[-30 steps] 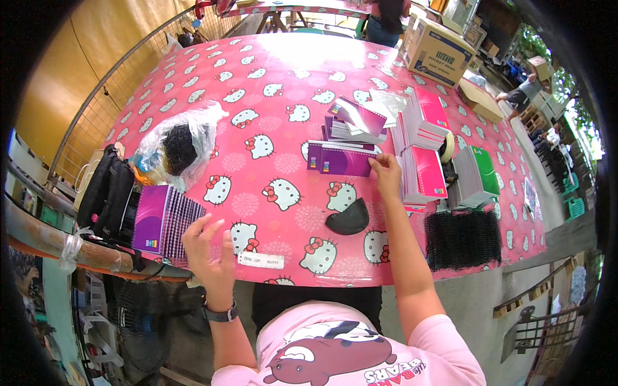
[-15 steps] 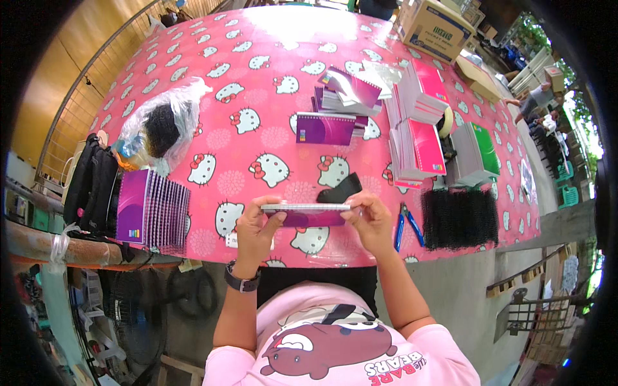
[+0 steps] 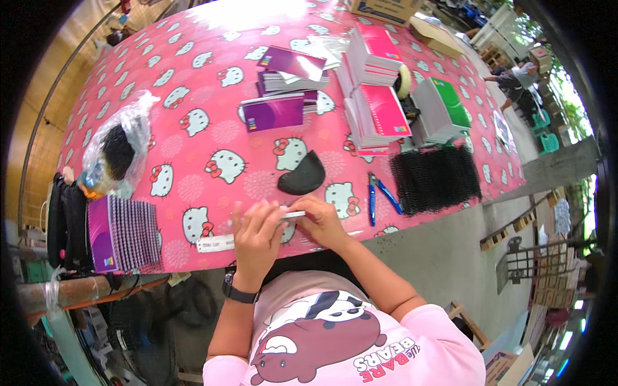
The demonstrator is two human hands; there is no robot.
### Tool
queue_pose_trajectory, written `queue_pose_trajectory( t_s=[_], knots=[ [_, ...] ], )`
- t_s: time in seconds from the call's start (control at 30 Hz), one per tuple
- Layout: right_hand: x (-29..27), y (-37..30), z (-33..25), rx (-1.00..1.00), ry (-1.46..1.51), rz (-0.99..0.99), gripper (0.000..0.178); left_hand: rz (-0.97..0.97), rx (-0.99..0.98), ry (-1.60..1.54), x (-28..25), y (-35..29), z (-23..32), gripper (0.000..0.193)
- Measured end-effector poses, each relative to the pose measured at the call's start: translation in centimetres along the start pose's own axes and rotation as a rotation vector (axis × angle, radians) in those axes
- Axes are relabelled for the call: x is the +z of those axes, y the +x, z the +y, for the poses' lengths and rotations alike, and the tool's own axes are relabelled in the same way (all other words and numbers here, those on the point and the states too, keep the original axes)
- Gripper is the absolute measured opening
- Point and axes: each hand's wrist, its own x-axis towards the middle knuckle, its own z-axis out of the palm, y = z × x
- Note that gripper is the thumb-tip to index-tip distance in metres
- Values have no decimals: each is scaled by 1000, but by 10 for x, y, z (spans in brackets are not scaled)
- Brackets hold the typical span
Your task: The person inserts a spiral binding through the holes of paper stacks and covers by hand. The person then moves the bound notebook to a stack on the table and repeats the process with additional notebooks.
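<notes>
A thin notebook [image 3: 295, 214] is between my hands near the table's front edge, seen almost edge-on, mostly covered by my fingers. My right hand [image 3: 324, 223] pinches its right end. My left hand [image 3: 257, 235] lies over its left part, fingers bent around it and slightly blurred. Just beyond them rests a black half-round pad [image 3: 304, 175]. A white printed strip [image 3: 215, 243] lies left of my left hand. To the right are blue-handled cutters [image 3: 380, 198] with the handles spread, beside a mat of black spiral coils [image 3: 438, 180].
Purple notebooks [image 3: 273, 112] are piled ahead. Pink notebooks [image 3: 384, 110] and green notebooks [image 3: 450, 103] stand in stacks at right. A row of spiral-bound notebooks [image 3: 122, 233] and a plastic bag [image 3: 119, 151] with black contents sit left. Cardboard boxes [image 3: 386, 9] are at the back.
The notebook has turned and now shows mainly its narrow edge. My left hand has shifted over it and my hands are closer together. The view has swung, uncovering more of the black pad.
</notes>
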Motion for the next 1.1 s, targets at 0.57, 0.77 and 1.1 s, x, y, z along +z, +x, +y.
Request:
queue_pose_trajectory(
  t_s=[0.57,0.77,1.1],
  knots=[
    [-208,-43,44,519,-986,487,23,-55,-77,-159,-2,-8,3,15],
    [-220,-41,38,288,-1115,556,19,28,-5,-134,3,-10,-2,15],
    [-90,-11,-53,312,-153,-109,32,-21,-75,-129,5,-13,3,21]
  ],
)
